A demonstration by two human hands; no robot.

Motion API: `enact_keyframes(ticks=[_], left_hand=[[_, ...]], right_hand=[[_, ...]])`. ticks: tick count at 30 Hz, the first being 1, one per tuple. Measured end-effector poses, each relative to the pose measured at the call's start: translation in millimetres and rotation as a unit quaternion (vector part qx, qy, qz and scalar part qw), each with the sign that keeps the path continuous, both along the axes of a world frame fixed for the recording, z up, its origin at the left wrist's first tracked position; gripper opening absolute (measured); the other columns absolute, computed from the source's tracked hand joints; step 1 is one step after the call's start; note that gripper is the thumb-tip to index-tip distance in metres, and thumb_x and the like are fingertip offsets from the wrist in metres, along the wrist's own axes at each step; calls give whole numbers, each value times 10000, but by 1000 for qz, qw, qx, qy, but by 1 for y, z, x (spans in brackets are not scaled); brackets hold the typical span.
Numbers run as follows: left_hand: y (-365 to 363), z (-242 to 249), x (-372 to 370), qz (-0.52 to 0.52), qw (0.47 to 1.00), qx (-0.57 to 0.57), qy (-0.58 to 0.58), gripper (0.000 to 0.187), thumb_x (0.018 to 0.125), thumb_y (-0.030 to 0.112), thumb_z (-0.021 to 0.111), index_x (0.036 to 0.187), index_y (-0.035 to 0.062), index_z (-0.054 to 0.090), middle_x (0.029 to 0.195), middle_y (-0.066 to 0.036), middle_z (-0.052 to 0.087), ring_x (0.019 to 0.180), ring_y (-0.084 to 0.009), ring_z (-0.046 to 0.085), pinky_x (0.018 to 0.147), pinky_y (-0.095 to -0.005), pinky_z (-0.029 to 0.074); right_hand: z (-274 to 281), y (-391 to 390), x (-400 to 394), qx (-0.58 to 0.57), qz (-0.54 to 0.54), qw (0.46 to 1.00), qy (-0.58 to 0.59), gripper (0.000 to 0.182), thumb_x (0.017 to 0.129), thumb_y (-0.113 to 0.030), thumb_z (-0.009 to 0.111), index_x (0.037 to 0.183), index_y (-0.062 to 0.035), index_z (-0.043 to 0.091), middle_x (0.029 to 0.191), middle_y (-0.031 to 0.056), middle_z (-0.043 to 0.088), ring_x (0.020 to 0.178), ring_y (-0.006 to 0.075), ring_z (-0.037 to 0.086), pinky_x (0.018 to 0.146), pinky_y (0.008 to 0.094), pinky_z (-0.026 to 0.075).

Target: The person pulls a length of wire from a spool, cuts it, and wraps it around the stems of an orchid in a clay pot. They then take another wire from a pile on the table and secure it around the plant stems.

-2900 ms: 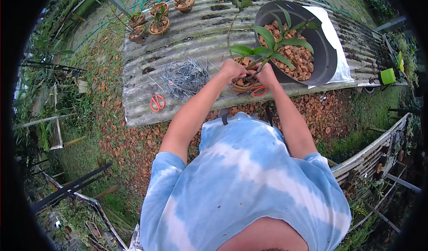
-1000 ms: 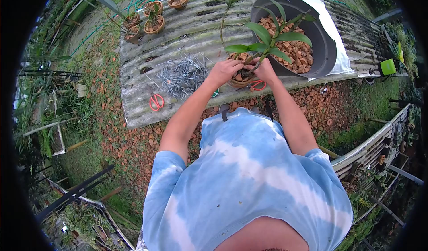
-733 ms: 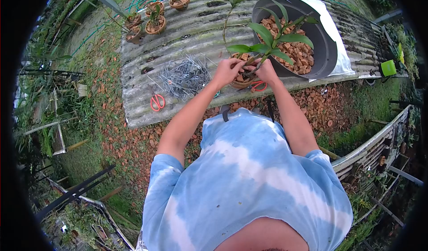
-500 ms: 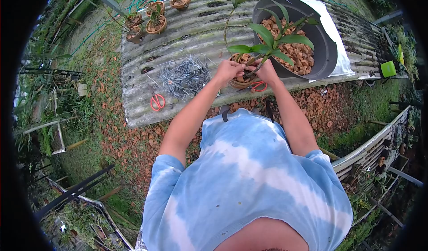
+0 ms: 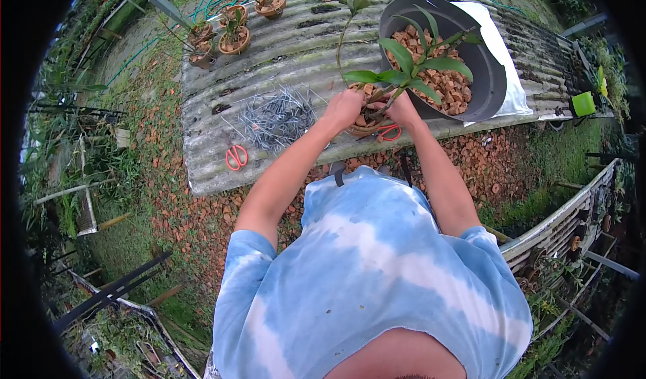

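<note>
A leafy orchid plant (image 5: 402, 76) with long green leaves leans out of a small clay pot (image 5: 361, 128) holding brown chunks. At the pot's left side is my left hand (image 5: 344, 108), its fingers curled in at the plant's base; what they pinch is hidden. From the right, my right hand (image 5: 402, 110) closes its fingers round the lower stems, partly covered by them. Red-handled scissors (image 5: 389, 132) lie just beside the pot, below my right hand. Left of my left hand is a tangled heap of metal wires (image 5: 277, 118).
A big dark tub (image 5: 494, 86) of brown chunks stands behind my right hand, on a white sheet (image 5: 515, 86). Other red-handled scissors (image 5: 236, 157) lie on the corrugated tabletop (image 5: 296, 49). Several potted plants (image 5: 234, 40) stand at the back left; a green container (image 5: 584, 104) is far right.
My left hand has turned slightly, its fingers dipping further into the pot beside the stem. My right hand stays at the stems, and the plant has hardly shifted.
</note>
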State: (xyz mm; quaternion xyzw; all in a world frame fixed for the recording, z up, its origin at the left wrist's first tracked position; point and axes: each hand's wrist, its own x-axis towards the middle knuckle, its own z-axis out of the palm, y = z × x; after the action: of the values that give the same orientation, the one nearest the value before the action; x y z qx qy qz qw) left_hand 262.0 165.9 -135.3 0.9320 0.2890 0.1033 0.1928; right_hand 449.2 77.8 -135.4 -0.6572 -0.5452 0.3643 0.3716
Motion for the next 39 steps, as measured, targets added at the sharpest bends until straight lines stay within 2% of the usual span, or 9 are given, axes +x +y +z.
enact_keyframes(ticks=[5, 15, 19, 22, 25, 28, 31, 37, 39], left_hand=[[-9, -10, -2, -33, 992, 120, 1, 139, 964, 113, 618, 1067, 19, 618, 972, -189, 694, 878, -375, 726, 711, -463, 587], [-15, -4, -8, 19, 985, -100, -138, 220, 1001, 148, 623, 1167, 19, 688, 1076, -217, 737, 952, -388, 733, 785, -470, 598], [-9, -3, -5, 49, 969, -199, -137, 265, 990, 129, 668, 1201, -19, 726, 1051, -208, 768, 933, -302, 772, 794, -417, 613], [-2, -6, -1, 118, 898, -405, -126, 254, 1018, 123, 660, 1174, -68, 717, 1019, -169, 774, 897, -208, 775, 765, -346, 631], [2, -9, 7, 192, 772, -582, -168, 258, 1039, 124, 639, 1140, -101, 717, 1002, -142, 763, 872, -161, 762, 748, -266, 635], [6, -3, 13, 253, 707, -639, -166, 209, 1031, 87, 639, 1111, -82, 733, 1017, -130, 764, 849, -164, 763, 741, -225, 632], [5, 2, 17, 290, 688, -636, -195, 183, 995, 60, 680, 1100, -77, 743, 1003, -126, 769, 814, -138, 757, 701, -208, 612], [-2, 6, 21, 298, 771, -536, -169, 157, 947, 41, 718, 1066, -46, 771, 946, -97, 786, 762, -108, 746, 611, -216, 555], [-8, 4, 20, 259, 852, -418, -177, 173, 947, 59, 719, 1091, -27, 756, 941, -107, 791, 767, -151, 758, 619, -271, 566]], right_hand=[[17, -5, -8, -21, -32, 999, -25, 217, 833, -75, 824, 1029, 17, 799, 828, 135, 782, 698, 165, 692, 698, 355, 553], [-32, -9, 1, -45, -19, 996, 76, 305, 955, -12, 718, 1259, -29, 740, 1086, 92, 793, 966, 128, 696, 866, 342, 559], [-23, -13, -5, 32, -27, 997, 63, 222, 944, -37, 735, 1159, 9, 764, 881, 102, 778, 783, 118, 670, 721, 349, 550], [-20, -12, -6, 19, -28, 998, 47, 222, 952, -32, 722, 1167, 7, 763, 904, 113, 780, 810, 119, 675, 744, 351, 554], [-17, -13, -8, 34, -28, 998, 52, 229, 954, -29, 716, 1177, 4, 760, 923, 139, 781, 820, 136, 683, 770, 362, 554], [-15, -14, -9, 42, -26, 998, 36, 238, 950, -25, 714, 1183, -4, 757, 939, 168, 779, 823, 157, 694, 793, 374, 555], [-14, -12, -7, 37, -17, 999, 24, 248, 941, -20, 717, 1186, -14, 756, 946, 191, 774, 831, 172, 709, 806, 378, 555], [-12, -12, -6, 34, -11, 999, 12, 249, 926, -6, 718, 1172, -13, 757, 941, 213, 765, 829, 191, 726, 802, 382, 555], [-15, -11, -6, 28, -16, 999, 14, 248, 922, -2, 718, 1167, -11, 758, 944, 212, 766, 828, 198, 729, 799, 384, 556]])
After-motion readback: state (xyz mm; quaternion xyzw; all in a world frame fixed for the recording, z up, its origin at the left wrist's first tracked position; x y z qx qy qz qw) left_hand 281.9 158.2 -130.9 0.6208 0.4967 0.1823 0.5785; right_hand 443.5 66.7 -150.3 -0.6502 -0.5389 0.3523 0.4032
